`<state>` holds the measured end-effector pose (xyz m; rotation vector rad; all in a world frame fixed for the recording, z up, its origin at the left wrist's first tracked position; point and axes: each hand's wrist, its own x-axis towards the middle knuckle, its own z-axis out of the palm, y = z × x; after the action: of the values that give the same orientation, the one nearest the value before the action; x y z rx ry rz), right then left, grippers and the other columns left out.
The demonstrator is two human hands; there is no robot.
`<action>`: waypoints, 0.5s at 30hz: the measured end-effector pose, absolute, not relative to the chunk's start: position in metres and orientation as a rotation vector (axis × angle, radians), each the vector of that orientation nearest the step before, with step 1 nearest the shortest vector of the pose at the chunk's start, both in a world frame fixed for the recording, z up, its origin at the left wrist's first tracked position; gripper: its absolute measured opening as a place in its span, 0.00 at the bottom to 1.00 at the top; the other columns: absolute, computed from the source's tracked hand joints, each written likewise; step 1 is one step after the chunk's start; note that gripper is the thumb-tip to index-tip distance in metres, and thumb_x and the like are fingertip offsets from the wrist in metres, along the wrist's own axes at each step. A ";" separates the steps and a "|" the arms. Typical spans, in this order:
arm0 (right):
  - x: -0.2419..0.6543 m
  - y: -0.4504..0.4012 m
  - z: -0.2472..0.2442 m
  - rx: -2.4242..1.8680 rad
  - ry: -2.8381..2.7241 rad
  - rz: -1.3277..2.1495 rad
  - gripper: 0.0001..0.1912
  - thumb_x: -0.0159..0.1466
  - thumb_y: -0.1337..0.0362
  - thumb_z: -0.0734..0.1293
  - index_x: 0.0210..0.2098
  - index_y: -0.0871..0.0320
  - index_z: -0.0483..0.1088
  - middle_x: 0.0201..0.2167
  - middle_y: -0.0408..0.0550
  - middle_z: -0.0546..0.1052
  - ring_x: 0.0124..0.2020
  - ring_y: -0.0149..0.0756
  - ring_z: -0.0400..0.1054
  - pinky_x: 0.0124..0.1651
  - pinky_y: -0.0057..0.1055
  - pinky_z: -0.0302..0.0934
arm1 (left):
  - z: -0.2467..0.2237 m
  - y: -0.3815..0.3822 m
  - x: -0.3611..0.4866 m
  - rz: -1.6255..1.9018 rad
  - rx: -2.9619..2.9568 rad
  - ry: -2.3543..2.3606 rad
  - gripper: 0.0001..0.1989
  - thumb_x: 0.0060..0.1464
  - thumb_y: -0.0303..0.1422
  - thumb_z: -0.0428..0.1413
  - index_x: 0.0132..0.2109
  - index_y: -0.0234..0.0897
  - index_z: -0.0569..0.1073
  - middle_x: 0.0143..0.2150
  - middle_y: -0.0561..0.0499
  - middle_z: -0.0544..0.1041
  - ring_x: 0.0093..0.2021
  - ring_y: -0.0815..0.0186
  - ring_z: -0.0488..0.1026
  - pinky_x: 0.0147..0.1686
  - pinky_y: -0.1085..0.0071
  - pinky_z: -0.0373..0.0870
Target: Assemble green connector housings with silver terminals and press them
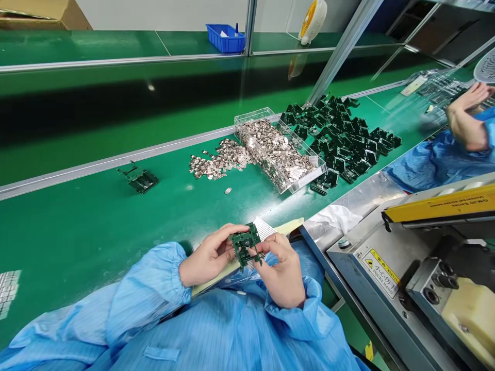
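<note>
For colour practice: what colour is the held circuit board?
The board: dark green, best in the head view.

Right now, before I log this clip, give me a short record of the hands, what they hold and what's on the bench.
Left hand: holds green board
Right hand: holds the same board
Bench: green surface
Clear box: full of metal parts, tilted on bench
Loose pile: metal parts beside the box
Heap: dark green boards behind the box
Single board: lying apart on the left
Machine: yellow-topped, at right
</note>
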<state>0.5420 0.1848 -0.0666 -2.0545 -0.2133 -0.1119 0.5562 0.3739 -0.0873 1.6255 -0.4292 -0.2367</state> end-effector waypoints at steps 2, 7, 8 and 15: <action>0.542 0.185 -0.068 -2.053 -0.186 -0.100 0.05 0.60 0.65 0.69 0.27 0.55 0.73 0.26 0.44 0.70 0.32 0.38 0.64 0.35 0.32 0.58 | -0.087 0.374 0.557 -0.239 1.658 -0.465 0.19 0.63 0.39 0.51 0.58 0.39 0.66 0.49 0.43 0.70 0.44 0.62 0.72 0.40 0.71 0.71; 0.539 0.189 -0.072 -2.040 -0.115 -0.083 0.07 0.60 0.64 0.69 0.26 0.56 0.72 0.26 0.43 0.69 0.30 0.36 0.63 0.32 0.31 0.57 | -0.091 0.371 0.553 -0.176 1.712 -0.501 0.17 0.62 0.33 0.51 0.58 0.40 0.66 0.46 0.45 0.70 0.41 0.65 0.71 0.37 0.73 0.70; 0.538 0.190 -0.073 -2.024 -0.099 -0.090 0.06 0.61 0.64 0.69 0.26 0.56 0.73 0.26 0.43 0.69 0.30 0.36 0.63 0.32 0.31 0.57 | -0.092 0.370 0.552 -0.159 1.726 -0.486 0.17 0.62 0.32 0.51 0.58 0.41 0.66 0.46 0.45 0.70 0.41 0.65 0.71 0.37 0.74 0.69; 0.533 0.196 -0.083 -1.782 0.029 -0.108 0.04 0.61 0.63 0.69 0.30 0.57 0.74 0.30 0.45 0.69 0.31 0.34 0.65 0.32 0.28 0.63 | -0.096 0.358 0.541 -0.127 1.731 -0.314 0.16 0.61 0.31 0.53 0.56 0.41 0.67 0.46 0.46 0.70 0.41 0.65 0.71 0.36 0.75 0.69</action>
<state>0.5325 0.1958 -0.0826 -1.7823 0.0288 -0.1081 0.5409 0.3585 -0.0961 1.7315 -0.3144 -0.1272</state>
